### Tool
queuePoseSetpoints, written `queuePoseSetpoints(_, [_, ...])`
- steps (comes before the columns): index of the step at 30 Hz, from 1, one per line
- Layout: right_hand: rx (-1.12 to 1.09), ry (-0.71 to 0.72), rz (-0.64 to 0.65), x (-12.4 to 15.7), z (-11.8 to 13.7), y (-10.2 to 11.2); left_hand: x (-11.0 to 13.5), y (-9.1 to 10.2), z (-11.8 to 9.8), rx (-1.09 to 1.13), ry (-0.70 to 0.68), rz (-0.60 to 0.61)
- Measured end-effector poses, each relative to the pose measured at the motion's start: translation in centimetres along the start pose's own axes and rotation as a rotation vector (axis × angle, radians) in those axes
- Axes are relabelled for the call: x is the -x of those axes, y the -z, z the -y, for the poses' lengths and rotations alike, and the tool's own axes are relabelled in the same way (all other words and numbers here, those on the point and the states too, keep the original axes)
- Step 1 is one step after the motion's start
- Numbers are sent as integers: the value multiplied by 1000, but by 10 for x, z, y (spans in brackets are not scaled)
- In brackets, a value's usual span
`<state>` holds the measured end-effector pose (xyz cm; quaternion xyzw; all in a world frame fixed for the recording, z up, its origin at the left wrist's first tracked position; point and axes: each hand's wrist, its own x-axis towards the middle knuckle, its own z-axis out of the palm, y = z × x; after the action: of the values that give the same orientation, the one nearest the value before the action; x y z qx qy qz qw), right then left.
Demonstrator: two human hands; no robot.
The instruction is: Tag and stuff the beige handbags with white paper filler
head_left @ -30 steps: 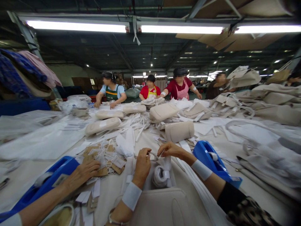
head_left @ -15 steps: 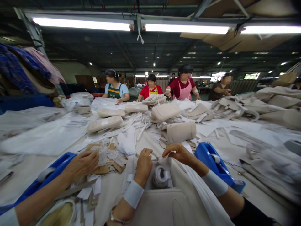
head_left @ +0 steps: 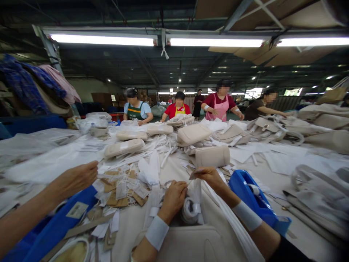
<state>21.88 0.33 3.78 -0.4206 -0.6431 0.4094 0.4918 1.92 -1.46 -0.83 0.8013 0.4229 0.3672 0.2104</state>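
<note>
A beige bag [head_left: 191, 240] lies in front of me, with a white-wrapped roll of strap [head_left: 190, 211] at its top. My left hand [head_left: 173, 198] is closed over the bag's upper edge beside that roll; what its fingertips pinch is hidden. Just above and to the right, my right hand [head_left: 209, 177] pinches a small greyish tag [head_left: 195, 174] between thumb and fingers. Pale bands wrap both my wrists. A co-worker's hand [head_left: 84, 174] reaches in from the left, above a pile of paper tags [head_left: 122, 189] with strings.
Blue tape dispensers stand at right [head_left: 249, 196] and at left [head_left: 79, 211]. Stuffed beige bags [head_left: 212, 156] and white paper strips lie across the table. A round container [head_left: 73, 251] sits at the lower left. Several co-workers stand across the table.
My right hand has drawn the small tag up, apart from my left hand. My left hand has shifted right and down. The co-worker's hand has moved left, off the tag pile.
</note>
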Motion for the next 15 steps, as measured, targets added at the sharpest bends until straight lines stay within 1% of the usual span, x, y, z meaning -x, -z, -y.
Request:
queuePoseSetpoints(2, [-24,-69,-56,-9,-10,2,-2,3,3,31,25,-40])
queuePoseSetpoints(4, [-34,-154,-84,-18,-19,4,-3,6,4,59,34,-60])
queuePoseSetpoints(8, [-12,-346,-84,-33,-32,6,-3,4,4,67,7,25])
queuePoseSetpoints(11, [26,-484,-91,-37,-35,7,-4,0,3,53,5,81])
queuePoseSetpoints(13, [47,-545,-99,-37,-34,7,-5,-1,3,50,3,98])
queuePoseSetpoints(15, [58,-573,-101,-36,-31,6,-6,-1,3,51,-2,105])
